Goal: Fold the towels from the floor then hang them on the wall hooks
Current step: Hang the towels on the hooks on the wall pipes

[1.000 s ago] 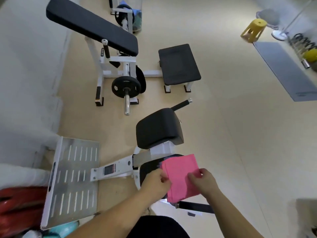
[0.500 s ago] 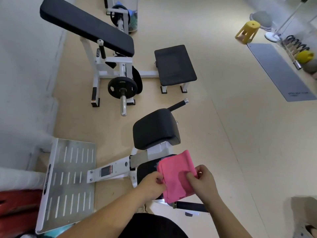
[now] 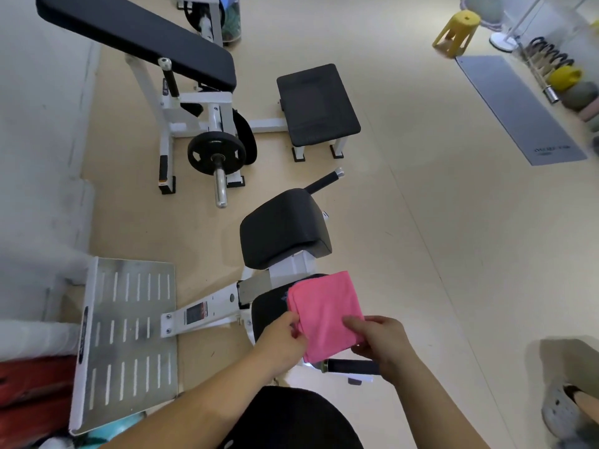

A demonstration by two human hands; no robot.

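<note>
Beige gym flooring spreads out below us, seen from head height and looking down. An incline bench with a black weight plate stands against the left wall. A padded machine seat and its slotted metal footplate sit closer to us. A yellow stool and a grey mat lie far off to the right.

We hold a pink towel in the air in front of our waist, above the machine. Our left hand pinches its left edge with curled fingers. Our right hand grips the lower right corner, with a finger or thumb lying across the top of the cloth.

Compared with a second ago, little has moved. The towel was already a compact square, and it remains one. Our right hand has crept slightly further onto the cloth, and the edges look a touch neater.

We judge that folding this towel is essentially finished. What remains is carrying it to the wall hooks, which are not in view. Other towels on the floor are not in view either.
</note>
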